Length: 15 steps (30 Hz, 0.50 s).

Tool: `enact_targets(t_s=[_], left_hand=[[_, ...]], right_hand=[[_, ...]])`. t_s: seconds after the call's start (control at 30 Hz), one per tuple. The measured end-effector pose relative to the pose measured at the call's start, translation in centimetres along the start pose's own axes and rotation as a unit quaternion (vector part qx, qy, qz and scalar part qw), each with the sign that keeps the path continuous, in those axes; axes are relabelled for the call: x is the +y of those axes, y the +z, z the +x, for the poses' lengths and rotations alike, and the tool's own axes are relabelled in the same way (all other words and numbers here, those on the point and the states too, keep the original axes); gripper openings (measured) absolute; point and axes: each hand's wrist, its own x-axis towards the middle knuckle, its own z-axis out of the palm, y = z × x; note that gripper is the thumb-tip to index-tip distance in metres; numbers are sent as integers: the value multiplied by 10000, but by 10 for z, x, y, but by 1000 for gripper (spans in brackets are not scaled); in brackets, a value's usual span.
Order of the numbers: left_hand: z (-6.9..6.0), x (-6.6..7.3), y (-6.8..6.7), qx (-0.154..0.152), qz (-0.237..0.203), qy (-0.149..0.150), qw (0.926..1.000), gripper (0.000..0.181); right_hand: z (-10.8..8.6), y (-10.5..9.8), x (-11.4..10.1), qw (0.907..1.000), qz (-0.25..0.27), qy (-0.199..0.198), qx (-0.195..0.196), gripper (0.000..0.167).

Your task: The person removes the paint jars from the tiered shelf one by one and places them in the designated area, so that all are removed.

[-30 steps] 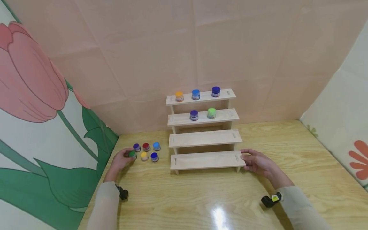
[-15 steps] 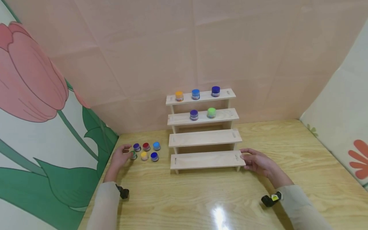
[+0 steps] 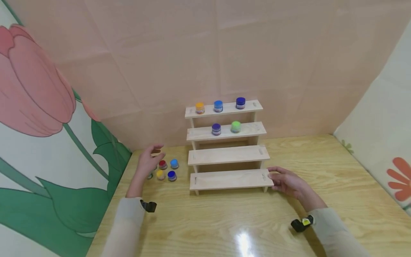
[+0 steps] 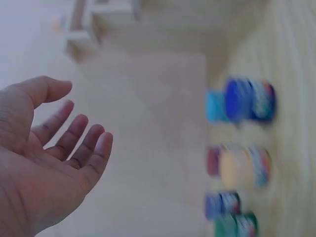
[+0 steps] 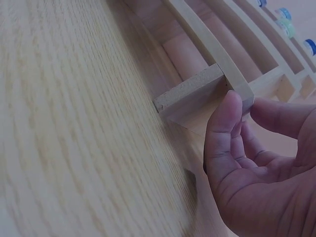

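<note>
Above the group of small jars at the left, the left hand (image 3: 148, 162) is raised with loosely bent fingers and holds nothing; it covers part of the green jar (image 3: 150, 176) and the purple one behind. Beside them stand a red jar (image 3: 162, 164), a light blue jar (image 3: 174, 164), a yellow jar (image 3: 160, 174) and a dark blue jar (image 3: 172, 175). The right hand (image 3: 289, 184) pinches the right end of the lowest step of the wooden rack (image 3: 229, 179); in the right wrist view, thumb and finger grip the board's corner (image 5: 237, 81).
The rack's top step carries an orange jar (image 3: 200, 108), a blue jar (image 3: 218, 106) and a dark blue jar (image 3: 240, 103). A purple jar (image 3: 216, 129) and a light green jar (image 3: 236, 127) stand one step lower. A pink backdrop (image 3: 160, 71) hangs behind the table.
The left hand has let go of the green jar, drawn back, then moved up and to the right over the jars. The right hand keeps its grip on the rack.
</note>
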Motion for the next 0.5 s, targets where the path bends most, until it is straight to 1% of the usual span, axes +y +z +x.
enact_targets(t_s=[0.1,0.2,0.3,0.5], left_hand=[[1,22,8,-43,-101,118,9999,40],[4,39,17,-54,-190,298,9994,39],[10,50,27,-96,-279,481,9984,37],[19,75,44,-239,-397,740,9962,39]], right_hand=[[0,0,0,10000,12,13,34,25],[0,-1,0,10000,34,12,20,24],[1,0,0,10000,61,-17,-12,23],[0,1,0,10000,60,-41,-55,23]])
